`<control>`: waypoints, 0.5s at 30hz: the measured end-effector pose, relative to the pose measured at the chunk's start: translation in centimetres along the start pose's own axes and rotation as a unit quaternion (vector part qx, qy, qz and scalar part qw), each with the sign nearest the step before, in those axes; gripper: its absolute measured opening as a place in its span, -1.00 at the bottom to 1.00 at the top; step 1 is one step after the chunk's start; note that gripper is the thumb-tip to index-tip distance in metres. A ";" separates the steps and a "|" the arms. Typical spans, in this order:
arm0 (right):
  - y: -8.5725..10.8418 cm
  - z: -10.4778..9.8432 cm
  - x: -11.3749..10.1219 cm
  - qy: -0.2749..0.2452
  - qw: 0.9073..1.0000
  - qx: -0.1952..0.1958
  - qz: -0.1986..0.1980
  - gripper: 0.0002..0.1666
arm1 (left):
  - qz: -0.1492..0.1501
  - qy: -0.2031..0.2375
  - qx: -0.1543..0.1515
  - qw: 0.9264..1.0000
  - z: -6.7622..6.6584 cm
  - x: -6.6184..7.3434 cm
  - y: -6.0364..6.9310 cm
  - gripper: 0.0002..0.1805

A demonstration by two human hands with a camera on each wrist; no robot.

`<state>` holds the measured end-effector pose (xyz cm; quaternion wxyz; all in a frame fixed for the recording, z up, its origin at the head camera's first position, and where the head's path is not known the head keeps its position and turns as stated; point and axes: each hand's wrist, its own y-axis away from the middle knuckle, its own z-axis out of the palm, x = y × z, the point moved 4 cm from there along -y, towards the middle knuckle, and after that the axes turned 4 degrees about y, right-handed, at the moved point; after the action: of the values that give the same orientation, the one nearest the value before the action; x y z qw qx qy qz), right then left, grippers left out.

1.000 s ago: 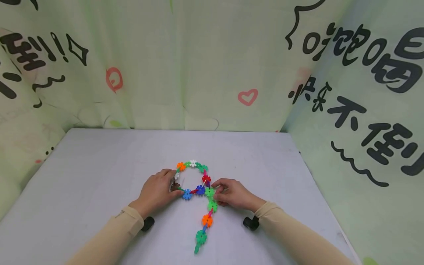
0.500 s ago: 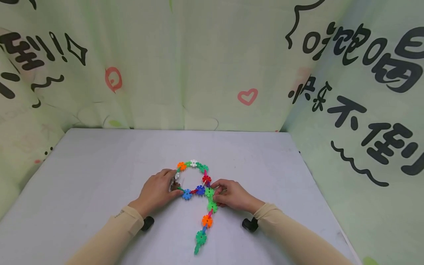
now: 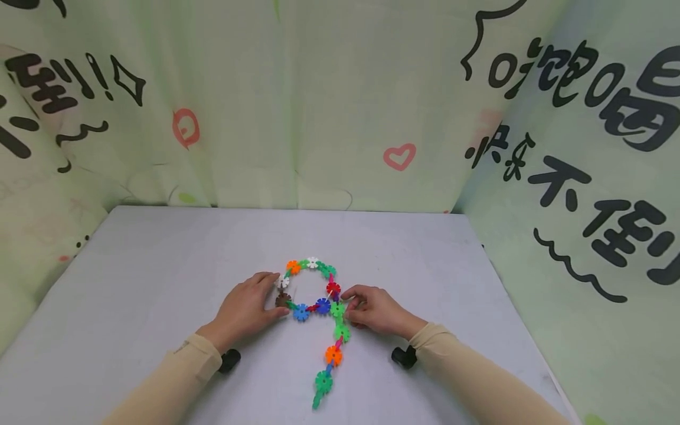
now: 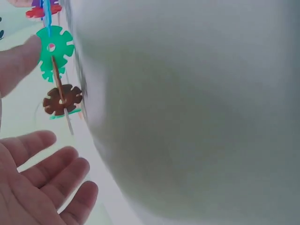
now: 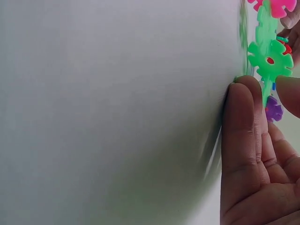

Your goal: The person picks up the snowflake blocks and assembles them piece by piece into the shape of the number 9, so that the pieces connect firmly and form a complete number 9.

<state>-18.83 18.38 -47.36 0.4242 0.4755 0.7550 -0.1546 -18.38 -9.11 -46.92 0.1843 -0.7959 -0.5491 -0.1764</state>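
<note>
Interlocking plastic snowflake discs form a ring with a tail on the table. An orange tail disc lies nearer me, above a green end disc. At the ring's left side, my left hand has its fingers spread; the brown disc shows between thumb and fingers without being gripped. The thumb lies beside a green disc. My right hand pinches the light green disc where ring and tail meet, thumb on one side and fingers on the other. A purple disc is partly hidden behind those fingers.
The white table extends around the chain. A pale green curtain with black writing and pink drawings hangs behind and at both sides. Black wrist cameras sit at the cuffs of the beige sleeves.
My left hand has loosened and drawn slightly left and toward me, uncovering the white and brown discs at the ring's left side. The right hand stays at the light green disc.
</note>
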 end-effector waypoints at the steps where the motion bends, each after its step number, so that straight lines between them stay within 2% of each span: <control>1: 0.0 -0.1 0.0 0.004 1.000 0.000 -0.001 -0.65 | 0.005 0.002 0.001 1.000 -0.1 -0.1 0.1 -0.12; 9: 0.2 -0.9 -0.4 0.048 0.999 0.002 -0.020 -0.64 | 0.035 0.030 -0.006 0.999 -1.0 -0.6 1.1 -0.10; 15: 0.7 -1.8 -0.8 0.099 0.995 0.007 -0.025 -0.61 | 0.034 0.036 -0.025 0.998 -1.7 -0.8 1.8 -0.04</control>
<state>-19.00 19.39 -45.58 0.3400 0.4723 0.8039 -0.1225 -17.11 -11.18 -45.98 0.1902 -0.8115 -0.5102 -0.2122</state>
